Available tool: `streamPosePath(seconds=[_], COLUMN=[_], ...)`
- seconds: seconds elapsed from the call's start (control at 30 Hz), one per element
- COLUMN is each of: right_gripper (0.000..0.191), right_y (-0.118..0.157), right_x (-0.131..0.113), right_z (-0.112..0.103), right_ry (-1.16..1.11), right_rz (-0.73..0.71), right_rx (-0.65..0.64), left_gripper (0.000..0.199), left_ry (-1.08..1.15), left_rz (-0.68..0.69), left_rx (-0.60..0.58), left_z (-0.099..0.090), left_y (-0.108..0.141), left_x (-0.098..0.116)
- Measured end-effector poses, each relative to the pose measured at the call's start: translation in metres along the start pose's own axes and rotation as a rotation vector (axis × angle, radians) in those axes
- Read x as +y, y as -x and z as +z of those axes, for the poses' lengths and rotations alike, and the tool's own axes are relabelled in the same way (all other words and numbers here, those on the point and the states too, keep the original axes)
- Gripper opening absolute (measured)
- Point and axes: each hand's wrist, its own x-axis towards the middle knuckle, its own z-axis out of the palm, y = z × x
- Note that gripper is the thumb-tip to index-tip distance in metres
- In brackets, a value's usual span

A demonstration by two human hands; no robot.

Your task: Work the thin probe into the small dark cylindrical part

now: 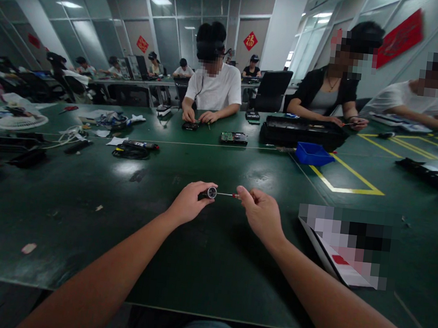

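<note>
My left hand [190,203] is wrapped round a small dark cylindrical part [212,192] whose round, light-rimmed end faces me. My right hand [263,213] grips a screwdriver [226,194] by its handle, mostly hidden in the fingers. The thin metal shaft points left, and its tip meets the side of the cylindrical part. Both hands are above the green table [191,276], near its middle.
Right of my right forearm lies a white booklet [351,277]. Beyond are a blue bin [313,154], a black case [300,136], a circuit board device [233,138] and coiled black cable [132,150]. People sit across the table.
</note>
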Motion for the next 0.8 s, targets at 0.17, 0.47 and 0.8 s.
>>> streamPosePath(seconds=[0.17, 0.47, 0.8], right_gripper=[0.048, 0.021, 0.031], right_y=[0.0015, 0.0027, 0.0038], right_x=[-0.0004, 0.0033, -0.0024], right_z=[0.0005, 0.003, 0.0012], right_ry=[0.002, -0.143, -0.209], right_rz=[-0.03, -0.123, -0.042], right_rx=[0.005, -0.065, -0.173], left_gripper=[0.037, 0.036, 0.037], left_ry=[-0.011, -0.029, -0.021], left_rz=[0.033, 0.028, 0.044], left_rx=[0.008, 0.004, 0.015], left_z=[0.0014, 0.0017, 0.0025], left_y=[-0.0006, -0.0016, -0.0004], left_x=[-0.002, -0.0042, -0.0081])
